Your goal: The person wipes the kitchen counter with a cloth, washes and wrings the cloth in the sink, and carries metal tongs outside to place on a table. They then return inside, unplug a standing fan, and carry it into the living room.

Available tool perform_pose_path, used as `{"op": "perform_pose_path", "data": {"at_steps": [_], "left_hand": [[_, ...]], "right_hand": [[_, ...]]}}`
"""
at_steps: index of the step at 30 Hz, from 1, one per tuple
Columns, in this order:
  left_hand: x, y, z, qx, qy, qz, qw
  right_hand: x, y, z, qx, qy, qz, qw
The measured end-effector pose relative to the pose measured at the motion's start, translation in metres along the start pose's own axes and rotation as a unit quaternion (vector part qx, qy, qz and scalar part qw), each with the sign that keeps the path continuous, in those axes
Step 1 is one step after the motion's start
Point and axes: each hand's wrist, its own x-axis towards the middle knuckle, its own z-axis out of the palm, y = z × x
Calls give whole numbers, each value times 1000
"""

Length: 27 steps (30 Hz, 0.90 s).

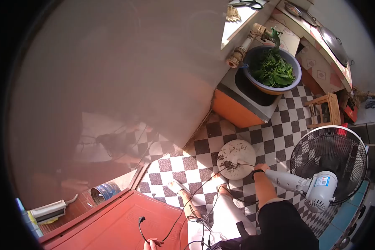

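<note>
At the bottom edge, my left hand (153,244) is closed on a black power cord (177,221). The cord's plug (141,219) sticks up beyond my fingers, over the red panel. My right hand (261,168), with a dark band at its wrist, is wrapped round the grey pole of a standing fan (281,178). The fan's caged head (327,160) is on the right, and its dirty round base (236,155) is by my feet. More of the cord loops from the pole past my legs.
A red door-like panel (112,227) is at lower left, near a blue tin (106,193). A basin (296,71) of leafy greens (273,68) sits under a tap (275,35) on an orange-sided stand. A wooden stool (333,109) stands at right on the checkered floor (191,162).
</note>
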Motion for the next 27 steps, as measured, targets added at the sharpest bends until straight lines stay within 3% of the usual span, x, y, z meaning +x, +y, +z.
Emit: {"op": "perform_pose_path", "data": {"at_steps": [5, 12, 19, 21, 22, 26, 27], "left_hand": [[-11, -11, -33, -53, 43, 59, 996], [10, -43, -97, -158, 33, 148, 976], [40, -70, -165, -242, 84, 180, 950], [56, -75, -183, -264, 101, 191, 940], [65, -77, -193, -274, 106, 195, 936], [113, -80, -245, -328, 132, 208, 912], [126, -82, -256, -343, 133, 220, 904]], "right_hand": [[-98, 39, -39, 32, -19, -62, 997], [-174, 25, -23, -61, -12, -192, 979], [-246, -54, -12, -51, 47, -272, 960], [-240, -81, -15, -34, -29, -296, 954], [-262, -87, -24, -10, 14, -312, 950], [-259, -137, -33, 117, -132, -292, 940], [-280, -141, -45, 106, -125, -288, 943]]}}
